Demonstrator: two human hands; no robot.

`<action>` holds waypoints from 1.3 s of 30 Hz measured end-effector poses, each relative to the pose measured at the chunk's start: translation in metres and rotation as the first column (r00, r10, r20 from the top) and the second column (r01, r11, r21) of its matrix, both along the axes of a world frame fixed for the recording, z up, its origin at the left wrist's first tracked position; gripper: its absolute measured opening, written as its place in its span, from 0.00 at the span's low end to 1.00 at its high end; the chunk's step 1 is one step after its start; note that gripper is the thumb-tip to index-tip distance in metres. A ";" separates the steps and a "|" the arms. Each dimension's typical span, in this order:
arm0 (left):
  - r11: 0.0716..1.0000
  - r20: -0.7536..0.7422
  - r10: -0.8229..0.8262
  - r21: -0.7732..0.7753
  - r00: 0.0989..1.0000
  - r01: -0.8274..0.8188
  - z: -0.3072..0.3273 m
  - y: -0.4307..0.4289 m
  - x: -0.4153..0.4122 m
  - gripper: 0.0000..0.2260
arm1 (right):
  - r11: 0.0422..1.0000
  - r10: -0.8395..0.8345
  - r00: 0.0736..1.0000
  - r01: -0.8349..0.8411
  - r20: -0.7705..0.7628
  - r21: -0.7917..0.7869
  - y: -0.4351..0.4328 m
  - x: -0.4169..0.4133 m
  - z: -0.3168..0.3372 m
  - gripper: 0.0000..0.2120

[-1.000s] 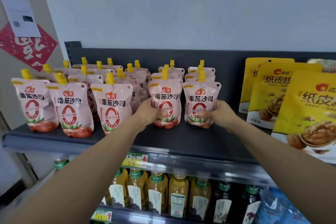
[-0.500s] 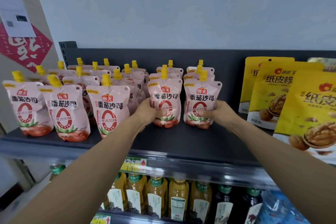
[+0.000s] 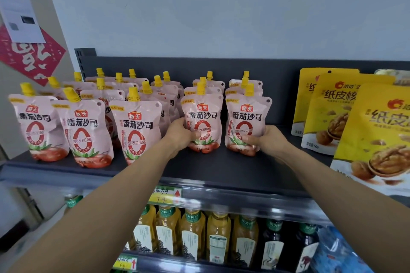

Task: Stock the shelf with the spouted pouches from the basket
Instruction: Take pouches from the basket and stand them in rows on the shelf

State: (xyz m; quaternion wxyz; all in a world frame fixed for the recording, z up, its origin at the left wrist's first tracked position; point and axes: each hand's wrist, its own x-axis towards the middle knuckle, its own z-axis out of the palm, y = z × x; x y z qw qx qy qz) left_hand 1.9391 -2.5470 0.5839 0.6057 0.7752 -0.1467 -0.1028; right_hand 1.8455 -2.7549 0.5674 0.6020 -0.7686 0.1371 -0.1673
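Spouted pouch [image 3: 203,115] stands on the shelf [image 3: 221,168] clasped by the left grip [image 3: 177,137], the neighbour pouch [image 3: 247,117] by the right grip [image 3: 269,142].

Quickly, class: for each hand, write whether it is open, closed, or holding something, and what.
Left hand: grips the second-from-right front pouch low on its side.
Right hand: grips the rightmost front pouch low on its side.

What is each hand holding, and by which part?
Left hand grips a spouted tomato sauce pouch by its lower left edge; right hand grips the neighbouring pouch by its lower right edge.
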 end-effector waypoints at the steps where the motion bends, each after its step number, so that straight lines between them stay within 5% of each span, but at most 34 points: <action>1: 1.000 0.001 -0.004 0.012 1.000 0.004 0.001 0.000 0.000 0.19 | 1.000 0.000 1.000 0.000 -0.007 0.001 0.000 -0.001 0.001 0.10; 12: 0.995 0.021 0.100 0.002 0.995 -0.100 -0.009 0.000 -0.008 0.20 | 0.998 -0.058 0.998 0.058 0.010 0.008 0.003 0.001 -0.002 0.10; 21: 0.970 0.156 0.180 0.135 0.971 -0.201 -0.009 0.006 -0.020 0.21 | 0.995 -0.094 0.995 0.093 0.039 0.017 0.006 0.000 -0.008 0.12; 34: 0.946 0.255 0.203 0.199 0.945 -0.257 -0.001 0.014 -0.057 0.19 | 0.996 -0.037 0.997 0.031 0.069 0.078 0.020 -0.014 0.000 0.17; 39: 0.966 0.265 0.098 0.205 0.959 -0.155 0.002 0.011 -0.072 0.15 | 0.996 -0.014 0.996 0.006 0.093 0.090 0.024 -0.019 0.004 0.20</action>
